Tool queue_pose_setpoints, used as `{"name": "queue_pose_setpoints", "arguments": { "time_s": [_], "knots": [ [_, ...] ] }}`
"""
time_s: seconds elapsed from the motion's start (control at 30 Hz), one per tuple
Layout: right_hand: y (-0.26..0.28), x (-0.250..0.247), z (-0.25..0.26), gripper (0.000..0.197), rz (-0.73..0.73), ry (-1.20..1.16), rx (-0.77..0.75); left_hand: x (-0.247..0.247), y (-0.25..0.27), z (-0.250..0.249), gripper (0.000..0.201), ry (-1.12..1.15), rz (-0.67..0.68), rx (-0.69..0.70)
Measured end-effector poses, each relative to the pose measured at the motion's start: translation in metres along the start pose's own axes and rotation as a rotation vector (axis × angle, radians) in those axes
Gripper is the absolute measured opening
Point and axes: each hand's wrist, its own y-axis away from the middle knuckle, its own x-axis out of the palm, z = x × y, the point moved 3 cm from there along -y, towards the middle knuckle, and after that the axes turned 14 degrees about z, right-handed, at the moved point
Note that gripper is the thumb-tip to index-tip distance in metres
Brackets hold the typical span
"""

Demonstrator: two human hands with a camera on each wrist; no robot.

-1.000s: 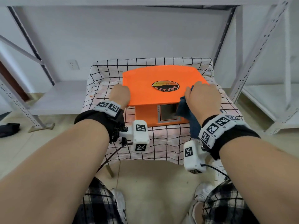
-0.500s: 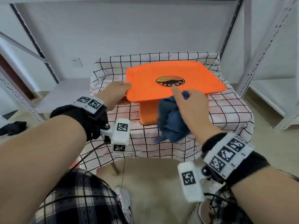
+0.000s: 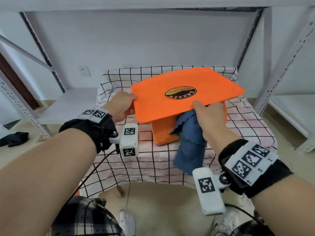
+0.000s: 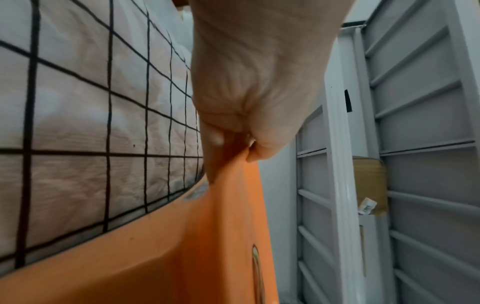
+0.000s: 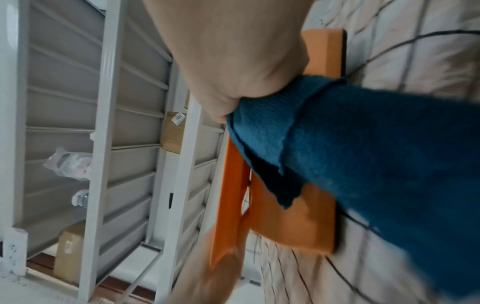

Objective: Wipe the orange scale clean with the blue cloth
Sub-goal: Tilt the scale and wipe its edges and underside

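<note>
- Grey metal shelving frames the whole spot, with uprights at roughly 10 and 2 o'clock from the table. The wrist views show cardboard boxes on the shelves.
- The small table sits dead centre under a grid-check tablecloth, white with black lines and a pinkish tint in places.
- The orange scale stands on that cloth around the middle. Its flat platter with the oval label faces up, and the boxy base sits under it.
- The blue cloth is bunched up and hangs down at about 6 o'clock from the label, in front of the base and tucked under the platter's near edge.
- The right hand has the cloth clenched in its curled fingers, with the index finger poking up onto the platter's near edge. The right wrist view shows the fist closed around the fabric.
- The left hand pinches the platter's edge at about 9 o'clock, thumb on top and fingers underneath, so it's steadying the scale.
- Progress-wise, I'd say it's mid-job. The cloth is working the front and underside area right now, and I can't spot obvious dirt on the top, so I can't tell whether that part is already done. The far side and the right edge probably still need a pass.
</note>
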Motion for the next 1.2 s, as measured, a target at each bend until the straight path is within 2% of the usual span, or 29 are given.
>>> {"name": "queue_pose_setpoints", "arguments": {
  "time_s": [0.1,0.2,0.3,0.37,0.43,0.57,0.67,0.73,0.77,0.83,0.9,0.97,1.1,1.13,1.2],
  "knots": [
    [-0.028,-0.002,0.016,0.014,0.079,-0.058,0.017,-0.004,0.002,-0.008,0.012,0.136,-0.097,0.056],
    [-0.059,0.001,0.020,0.012,0.223,-0.145,0.069,-0.001,0.008,-0.017,0.015,0.287,-0.142,0.106],
    [-0.074,0.003,0.010,0.011,0.374,0.030,0.125,0.004,0.013,-0.009,0.013,0.352,-0.157,0.072],
    [-0.067,0.002,0.005,0.031,0.404,0.212,0.130,0.005,0.015,0.002,0.013,0.351,-0.153,0.033],
    [-0.054,0.002,0.003,0.044,0.376,0.221,0.088,0.003,0.019,0.008,0.012,0.343,-0.134,0.022],
    [-0.008,0.024,0.005,0.019,0.448,0.126,0.016,0.004,0.026,0.001,0.013,0.358,-0.101,0.036],
    [0.012,0.034,0.016,0.014,0.354,-0.094,-0.047,0.016,0.029,-0.014,0.009,0.419,-0.024,0.061],
    [0.015,0.024,0.031,0.034,0.216,-0.213,-0.083,0.025,0.032,-0.031,0.005,0.429,0.031,0.087],
    [0.015,0.017,0.038,0.047,0.157,-0.202,-0.121,0.030,0.034,-0.040,0.006,0.424,0.050,0.096],
    [0.015,0.005,0.049,0.055,0.094,-0.039,-0.209,0.038,0.037,-0.055,0.006,0.430,0.081,0.114],
    [0.013,-0.002,0.056,0.042,0.062,0.136,-0.297,0.042,0.039,-0.065,0.008,0.426,0.105,0.143],
    [0.003,-0.007,0.063,0.038,0.040,0.263,-0.357,0.040,0.039,-0.069,0.013,0.315,0.083,0.186],
    [-0.022,-0.012,0.080,0.040,0.007,0.295,-0.382,0.011,0.031,-0.066,0.026,-0.413,-0.216,0.458],
    [-0.028,-0.014,0.082,0.040,0.002,0.288,-0.379,0.004,0.025,-0.059,0.030,-0.536,-0.252,0.460],
    [-0.038,-0.016,0.087,0.039,-0.010,0.293,-0.372,-0.006,0.008,-0.038,0.053,-0.651,-0.214,0.411]
  ]
}}
